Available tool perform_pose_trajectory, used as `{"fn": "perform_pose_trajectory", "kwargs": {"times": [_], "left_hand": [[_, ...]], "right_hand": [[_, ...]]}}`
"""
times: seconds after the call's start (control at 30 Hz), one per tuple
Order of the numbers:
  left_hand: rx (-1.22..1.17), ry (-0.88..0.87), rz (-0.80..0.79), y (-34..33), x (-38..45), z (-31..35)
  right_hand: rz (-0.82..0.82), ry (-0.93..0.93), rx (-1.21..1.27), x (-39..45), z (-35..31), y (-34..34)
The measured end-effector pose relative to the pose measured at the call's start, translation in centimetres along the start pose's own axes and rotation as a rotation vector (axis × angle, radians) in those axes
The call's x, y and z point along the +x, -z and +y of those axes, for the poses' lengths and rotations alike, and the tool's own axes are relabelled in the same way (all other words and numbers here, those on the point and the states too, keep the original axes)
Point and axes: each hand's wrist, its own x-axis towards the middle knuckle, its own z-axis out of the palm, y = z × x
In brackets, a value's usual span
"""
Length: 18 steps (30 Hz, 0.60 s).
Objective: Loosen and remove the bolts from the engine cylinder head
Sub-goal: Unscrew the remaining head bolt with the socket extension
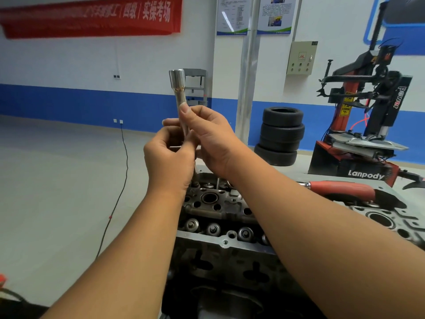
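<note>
Both hands meet above the engine cylinder head (pixel 220 210), holding a long chrome deep socket (pixel 180 97) upright at the centre of the view. The right hand (pixel 211 139) pinches the socket's shank between thumb and curled fingers, the thumb tip pressed against the metal. The left hand (pixel 170 157), at 7 o'clock from the right, curls its fingers round the lower end. The socket's long axis runs near vertical, its wider end pointing to 12 o'clock and standing clear above both hands, leaning slightly toward 11 o'clock. The cylinder head lies below the wrists at 6 o'clock, its valve springs in a row. A red-handled tool (pixel 340 189) rests on the engine at 4 o'clock. Stacked tyres (pixel 280 134) and a tyre changer (pixel 368 125) stand behind at 2 o'clock.
</note>
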Motion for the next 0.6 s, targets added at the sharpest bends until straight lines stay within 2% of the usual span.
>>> {"fn": "perform_pose_trajectory", "kwargs": {"times": [0.13, 0.37, 0.5, 0.6], "left_hand": [[-0.057, 0.092, -0.064, -0.27, -0.27, 0.43], [0.053, -0.015, -0.019, -0.22, 0.00, 0.03], [-0.036, 0.114, -0.095, -0.41, -0.29, 0.20], [0.029, 0.084, -0.083, -0.44, -0.19, 0.14]], "right_hand": [[0.031, -0.029, -0.044, -0.01, -0.47, 0.08], [0.012, 0.006, 0.056, -0.16, -0.16, -0.01], [0.045, -0.017, -0.008, -0.18, -0.43, -0.07], [0.055, -0.035, -0.022, -0.16, -0.54, 0.26]]}}
